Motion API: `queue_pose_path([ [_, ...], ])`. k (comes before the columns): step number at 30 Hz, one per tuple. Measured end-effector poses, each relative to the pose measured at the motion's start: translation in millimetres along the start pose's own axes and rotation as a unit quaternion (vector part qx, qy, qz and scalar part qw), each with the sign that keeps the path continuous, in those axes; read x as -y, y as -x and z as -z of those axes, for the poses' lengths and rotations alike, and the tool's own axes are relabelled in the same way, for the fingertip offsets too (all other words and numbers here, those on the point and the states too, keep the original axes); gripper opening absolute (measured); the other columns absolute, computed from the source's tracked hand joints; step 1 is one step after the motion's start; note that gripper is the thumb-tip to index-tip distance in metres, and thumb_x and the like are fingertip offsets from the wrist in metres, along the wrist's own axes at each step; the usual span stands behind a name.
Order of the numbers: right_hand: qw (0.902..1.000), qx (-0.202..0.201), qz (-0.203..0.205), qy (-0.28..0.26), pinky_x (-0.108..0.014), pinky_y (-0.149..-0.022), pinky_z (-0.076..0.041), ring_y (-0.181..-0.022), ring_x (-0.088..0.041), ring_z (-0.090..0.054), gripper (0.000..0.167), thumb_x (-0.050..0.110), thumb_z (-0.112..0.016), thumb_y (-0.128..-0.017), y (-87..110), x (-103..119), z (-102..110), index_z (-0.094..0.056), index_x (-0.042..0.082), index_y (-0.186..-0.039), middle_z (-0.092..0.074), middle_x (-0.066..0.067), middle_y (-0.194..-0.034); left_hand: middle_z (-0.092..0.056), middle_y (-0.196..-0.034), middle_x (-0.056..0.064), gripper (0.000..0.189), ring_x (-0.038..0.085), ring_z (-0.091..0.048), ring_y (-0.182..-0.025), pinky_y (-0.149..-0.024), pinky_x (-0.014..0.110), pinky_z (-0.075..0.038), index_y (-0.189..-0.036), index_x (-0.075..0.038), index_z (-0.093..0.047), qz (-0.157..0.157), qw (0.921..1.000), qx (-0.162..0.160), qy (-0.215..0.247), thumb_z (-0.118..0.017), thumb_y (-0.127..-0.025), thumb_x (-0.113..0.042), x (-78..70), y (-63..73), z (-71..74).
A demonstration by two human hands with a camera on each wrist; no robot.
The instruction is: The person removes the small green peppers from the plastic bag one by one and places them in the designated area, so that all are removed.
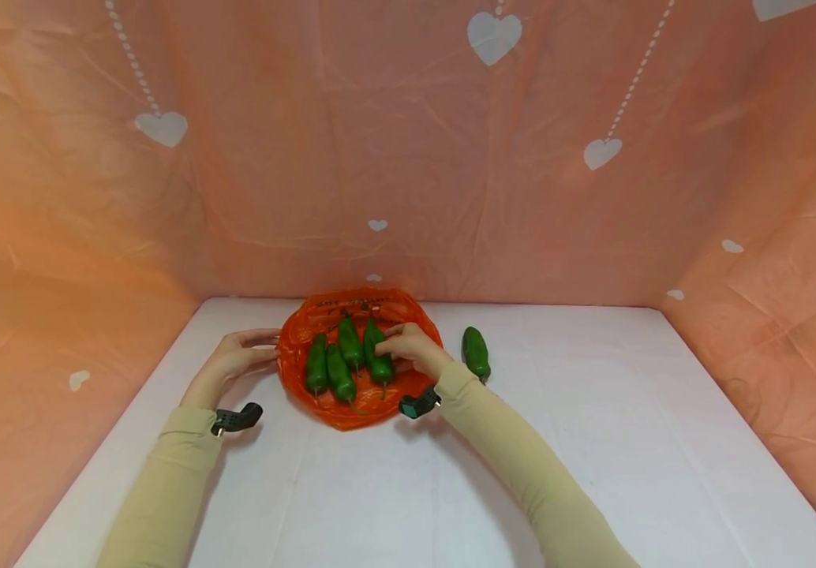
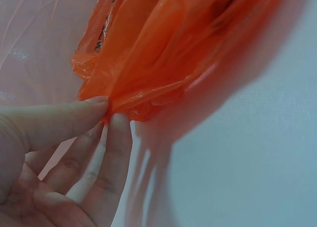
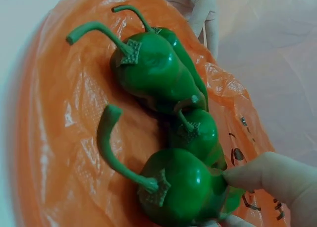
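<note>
An orange plastic bag (image 1: 340,422) lies spread open on the table, with black print on its far inner side. Several green peppers (image 1: 340,374) with curved stems lie side by side inside it. My left hand (image 2: 64,162) pinches the bag's left rim between thumb and fingertips. Over the bag's right side, my right hand (image 1: 413,347) holds the rightmost pepper (image 3: 176,185) in the bag, thumb on one side. The fingers beneath that pepper are mostly hidden. Outside the bag, to the right, one more green pepper (image 1: 476,353) lies on the table.
A white cloth covers the table (image 1: 593,442). Orange fabric (image 1: 408,158) with white hearts hangs behind it and along both sides. A dark wrist camera mount (image 1: 237,418) sits on the left wrist, another mount (image 1: 419,402) on the right.
</note>
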State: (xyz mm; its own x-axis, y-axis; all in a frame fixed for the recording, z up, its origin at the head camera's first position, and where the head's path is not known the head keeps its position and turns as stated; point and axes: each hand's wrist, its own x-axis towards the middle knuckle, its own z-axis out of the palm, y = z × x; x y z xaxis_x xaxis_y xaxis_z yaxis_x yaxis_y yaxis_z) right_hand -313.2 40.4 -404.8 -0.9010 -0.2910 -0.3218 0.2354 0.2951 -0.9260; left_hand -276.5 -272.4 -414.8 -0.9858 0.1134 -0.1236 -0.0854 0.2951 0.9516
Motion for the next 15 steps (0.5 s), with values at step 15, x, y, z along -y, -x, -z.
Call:
queue_pose_path([
  [15,0.9998,0.012,-0.001,-0.014,-0.039,-0.076,-0.057,-0.090,-0.025,-0.061,0.057,0.010,-0.072,-0.083,8.8,9.1,8.0,-0.048,0.002,-0.135,-0.059,-0.012,-0.111,-0.043,-0.137,0.032,0.053,0.008,-0.065,-0.089,-0.089,0.034,-0.052,-0.139,0.009,-0.040,-0.002,0.9999,-0.011,0.012,-0.062,-0.092,-0.002,4.3,0.7,-0.6],
])
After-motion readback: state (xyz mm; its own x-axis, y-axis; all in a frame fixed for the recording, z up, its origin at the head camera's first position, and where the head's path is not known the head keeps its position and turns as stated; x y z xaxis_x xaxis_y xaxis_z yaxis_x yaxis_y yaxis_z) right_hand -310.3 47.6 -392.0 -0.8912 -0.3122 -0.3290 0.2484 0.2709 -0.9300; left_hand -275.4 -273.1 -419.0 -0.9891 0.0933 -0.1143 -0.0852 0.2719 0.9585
